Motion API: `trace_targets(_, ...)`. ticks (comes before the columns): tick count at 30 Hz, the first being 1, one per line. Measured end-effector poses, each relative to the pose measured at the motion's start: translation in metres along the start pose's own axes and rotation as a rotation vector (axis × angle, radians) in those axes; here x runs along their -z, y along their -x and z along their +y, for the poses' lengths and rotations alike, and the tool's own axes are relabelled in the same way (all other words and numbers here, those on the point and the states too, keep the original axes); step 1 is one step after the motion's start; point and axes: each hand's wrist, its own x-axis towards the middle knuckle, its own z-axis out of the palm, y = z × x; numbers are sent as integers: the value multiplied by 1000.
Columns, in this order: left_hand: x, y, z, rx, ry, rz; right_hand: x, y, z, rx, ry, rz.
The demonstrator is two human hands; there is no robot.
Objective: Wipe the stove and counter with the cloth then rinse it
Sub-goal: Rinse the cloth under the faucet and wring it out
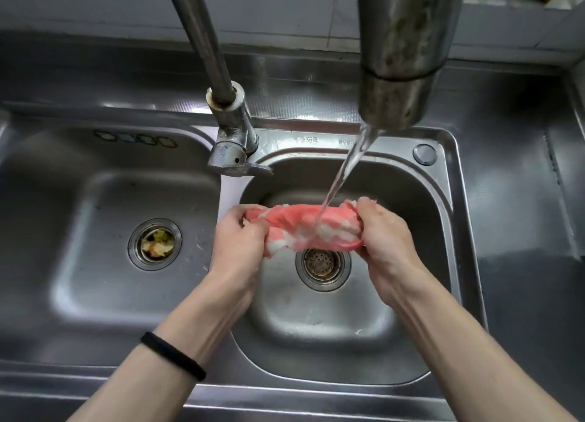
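A pink and white cloth (304, 228) is stretched between both hands above the right sink basin (421, 200). My left hand (235, 241) grips its left end and my right hand (384, 235) grips its right end. A stream of water (343, 175) falls from the tap spout (399, 83) onto the middle of the cloth. The stove is out of view.
The left basin (79, 231) has a drain strainer (155, 244) with food scraps in it. The right basin's drain (323, 263) lies just below the cloth. The tap base and handle (232, 140) stand on the divider between the basins. A steel counter (522, 200) runs along the right.
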Motion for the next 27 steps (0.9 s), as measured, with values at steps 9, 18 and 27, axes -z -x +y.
trace_targets(9, -7, 12, -1, -22, -16, -122, -3, 1, 12, -93, -281, -92)
trace_targets(18, -1, 18, 9, -80, 76, -129, -60, 6, 28, -383, -322, -225)
trace_targets(27, -18, 19, 2, 26, 115, -160, -18, 21, 27, -264, 220, -401)
